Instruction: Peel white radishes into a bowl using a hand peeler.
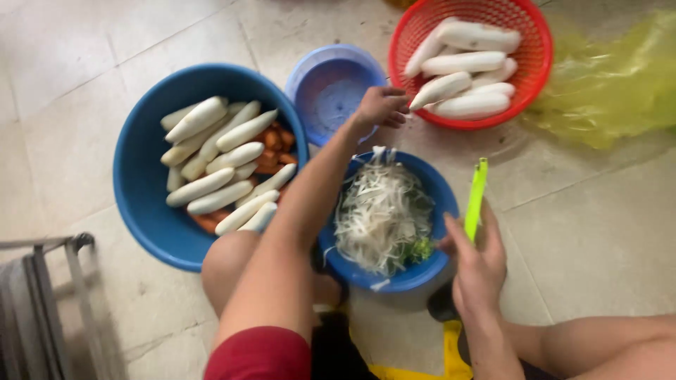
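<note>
From the head view, we are seeing our knee hiding part of the large blue basin (141,176), and carrots lying half buried under its white radishes (211,151). Our left hand (380,107) is stretching forward, fingers loosely curled and gripping nothing, just beside a peeled radish (442,89) in the red basket (535,53). Our right hand (479,264) is clasping a green peeler (476,197) upright beside the blue bowl (440,193) of shreds

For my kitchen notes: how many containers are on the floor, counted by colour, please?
Blue bowls: 3, large, small pale, and one with white shreds.
Red baskets: 1, near the left hand.
Total: 4
</note>
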